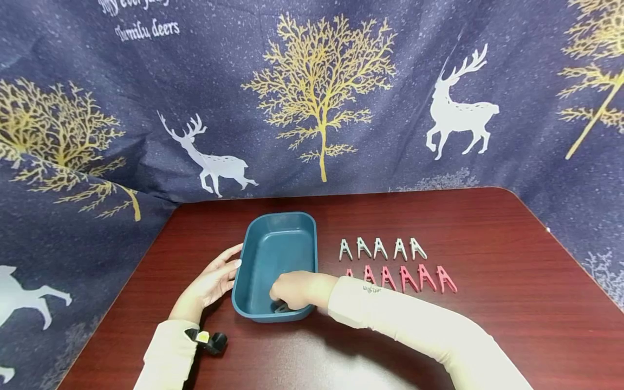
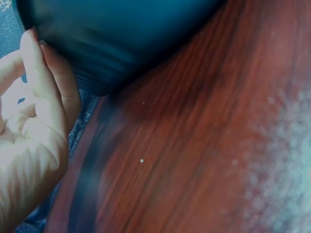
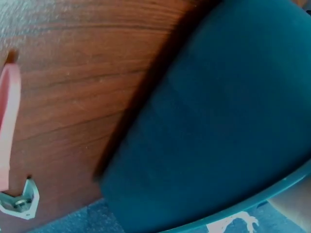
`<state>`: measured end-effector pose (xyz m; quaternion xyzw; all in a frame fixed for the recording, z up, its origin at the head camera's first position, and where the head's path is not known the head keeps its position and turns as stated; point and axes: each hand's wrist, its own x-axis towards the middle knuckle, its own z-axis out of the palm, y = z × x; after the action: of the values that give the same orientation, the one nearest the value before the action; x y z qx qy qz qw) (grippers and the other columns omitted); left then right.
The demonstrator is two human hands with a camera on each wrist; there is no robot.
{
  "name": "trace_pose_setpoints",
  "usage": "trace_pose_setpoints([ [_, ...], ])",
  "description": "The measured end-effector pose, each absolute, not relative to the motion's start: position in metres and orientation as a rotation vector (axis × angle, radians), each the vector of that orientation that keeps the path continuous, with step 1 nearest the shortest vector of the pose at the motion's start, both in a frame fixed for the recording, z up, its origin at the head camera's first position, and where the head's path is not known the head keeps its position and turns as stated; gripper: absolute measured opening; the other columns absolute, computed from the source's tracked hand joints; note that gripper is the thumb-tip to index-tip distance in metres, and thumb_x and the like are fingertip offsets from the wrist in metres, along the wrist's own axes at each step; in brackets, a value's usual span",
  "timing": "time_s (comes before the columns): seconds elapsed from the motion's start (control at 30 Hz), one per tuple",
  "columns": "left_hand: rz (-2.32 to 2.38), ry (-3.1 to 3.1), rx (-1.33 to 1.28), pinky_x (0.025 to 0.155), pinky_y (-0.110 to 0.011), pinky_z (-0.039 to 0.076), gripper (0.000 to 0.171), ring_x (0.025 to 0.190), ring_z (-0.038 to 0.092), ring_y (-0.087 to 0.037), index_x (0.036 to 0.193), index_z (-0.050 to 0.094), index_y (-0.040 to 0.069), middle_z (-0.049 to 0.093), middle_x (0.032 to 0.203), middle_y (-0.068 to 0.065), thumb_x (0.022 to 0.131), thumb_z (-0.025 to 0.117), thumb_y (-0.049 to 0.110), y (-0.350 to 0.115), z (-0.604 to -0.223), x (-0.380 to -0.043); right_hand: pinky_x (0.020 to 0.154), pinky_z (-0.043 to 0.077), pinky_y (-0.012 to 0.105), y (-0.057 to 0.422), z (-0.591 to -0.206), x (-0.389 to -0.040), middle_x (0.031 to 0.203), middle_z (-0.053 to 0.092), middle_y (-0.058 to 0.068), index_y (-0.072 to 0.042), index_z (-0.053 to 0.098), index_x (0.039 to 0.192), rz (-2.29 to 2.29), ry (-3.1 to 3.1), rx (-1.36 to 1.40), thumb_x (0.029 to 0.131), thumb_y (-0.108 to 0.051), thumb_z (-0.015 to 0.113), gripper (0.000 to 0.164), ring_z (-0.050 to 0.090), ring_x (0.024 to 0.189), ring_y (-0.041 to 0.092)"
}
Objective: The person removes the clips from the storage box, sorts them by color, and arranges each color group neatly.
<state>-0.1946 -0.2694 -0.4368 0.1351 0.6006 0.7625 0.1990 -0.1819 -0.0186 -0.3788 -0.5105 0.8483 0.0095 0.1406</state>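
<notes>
A dark teal plastic bin (image 1: 280,260) stands on the table. My left hand (image 1: 214,281) is at its left wall, the fingers fairly straight and touching it; the left wrist view shows that hand (image 2: 39,107) against the bin's side (image 2: 112,43). Over the right wall reaches my right hand (image 1: 297,288), its fingers curled low inside the near end. A pale grey clothespin (image 1: 282,309) shows partly below those fingers and appears pinched by them; the hand hides the rest. In the right wrist view the bin wall (image 3: 209,116) hides most of that hand (image 3: 296,204).
Right of the bin lie a back row of several grey clothespins (image 1: 379,248) and a front row of several pink clothespins (image 1: 406,278), partly behind my right sleeve (image 1: 390,309). The reddish-brown table (image 1: 512,260) ends at a patterned blue cloth (image 1: 380,141).
</notes>
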Motion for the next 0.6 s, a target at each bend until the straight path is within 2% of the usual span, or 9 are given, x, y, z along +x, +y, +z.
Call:
trace_pose_setpoints([
  [0.13,2.136,1.663,0.396,0.081,-0.028,0.054,0.044,0.103,0.064,-0.012,0.145,0.029,0.018,0.061,0.122,0.0,0.103,0.031,0.004,-0.271,-0.437,-0.195,0.051,0.022,0.016,-0.016,-0.38,-0.186,0.056,0.029,-0.007,-0.017,0.036,0.057,-0.118,2.432,-1.492,0.077,0.008,0.06,0.04,0.028,0.058,0.008],
  [0.23,2.141,1.657,0.401,0.081,-0.028,0.054,0.044,0.103,0.064,-0.012,0.145,0.029,0.018,0.061,0.122,-0.001,0.103,0.03,0.004,-0.271,-0.438,-0.195,0.052,0.02,0.015,-0.013,-0.38,-0.19,0.057,0.027,-0.008,-0.016,0.04,0.058,-0.294,2.387,-1.527,0.073,0.008,0.062,0.035,0.025,0.058,0.007],
  [0.33,2.14,1.661,0.407,0.08,-0.027,0.054,0.044,0.103,0.064,-0.012,0.145,0.029,0.017,0.061,0.121,-0.001,0.103,0.03,0.004,-0.27,-0.437,-0.195,0.054,0.026,0.011,-0.01,-0.38,-0.194,0.058,0.042,-0.011,-0.012,0.053,0.066,-0.495,2.339,-1.479,0.073,0.004,0.066,0.021,0.032,0.057,0.001],
  [0.43,2.14,1.665,0.404,0.08,-0.027,0.055,0.044,0.103,0.064,-0.013,0.145,0.029,0.017,0.061,0.121,-0.001,0.103,0.03,0.003,-0.27,-0.437,-0.195,0.058,0.038,0.01,-0.008,-0.377,-0.197,0.065,0.064,-0.002,-0.007,0.063,0.08,-0.705,2.29,-1.341,0.077,-0.002,0.07,0.009,0.047,0.058,-0.003],
  [0.5,2.138,1.67,0.401,0.081,-0.028,0.054,0.044,0.103,0.064,-0.013,0.145,0.029,0.017,0.061,0.121,-0.001,0.103,0.029,0.003,-0.27,-0.437,-0.195,0.062,0.044,0.011,-0.007,-0.374,-0.198,0.077,0.072,0.003,-0.006,0.065,0.086,-0.831,2.271,-1.267,0.079,-0.006,0.071,0.009,0.056,0.065,-0.003],
  [0.6,2.147,1.665,0.387,0.081,-0.028,0.054,0.044,0.103,0.065,-0.013,0.145,0.029,0.017,0.061,0.121,0.0,0.103,0.029,0.002,-0.27,-0.436,-0.195,0.066,0.046,0.012,-0.005,-0.373,-0.2,0.084,0.073,0.008,-0.002,0.066,0.097,-1.0,2.24,-1.185,0.081,-0.007,0.07,0.017,0.061,0.07,0.0],
])
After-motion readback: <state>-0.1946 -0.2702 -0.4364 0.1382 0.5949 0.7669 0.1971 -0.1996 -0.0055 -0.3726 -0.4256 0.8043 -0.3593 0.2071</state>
